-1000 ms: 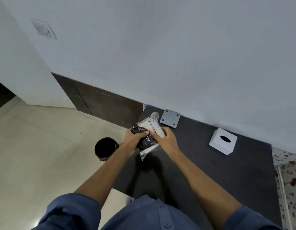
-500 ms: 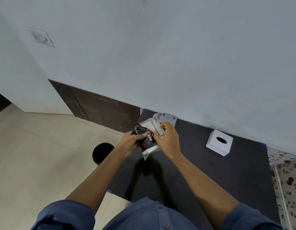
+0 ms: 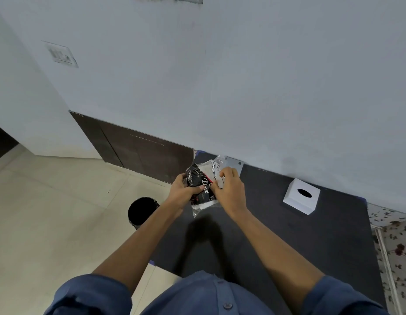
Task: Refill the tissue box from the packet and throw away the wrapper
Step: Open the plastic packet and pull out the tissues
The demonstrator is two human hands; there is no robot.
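Both hands, left hand (image 3: 182, 193) & right hand (image 3: 229, 192), grip tissue packet (image 3: 203, 186) above table (image 3: 311, 242); tissue box (image 3: 302, 199) apart.

I am in a home room: pale floor tiles (image 3: 49, 223), a plain painted wall (image 3: 243, 76) with a switch plate (image 3: 62, 54), dark wooden skirting (image 3: 140, 153), and a floral cloth (image 3: 397, 246) beside my black table (image 3: 311, 242).

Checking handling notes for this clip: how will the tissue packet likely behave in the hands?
The tissue packet probably feels soft and floppy: its clear end sags below the left hand. Its glossy film may be slippery, perhaps why the right hand also grips it.
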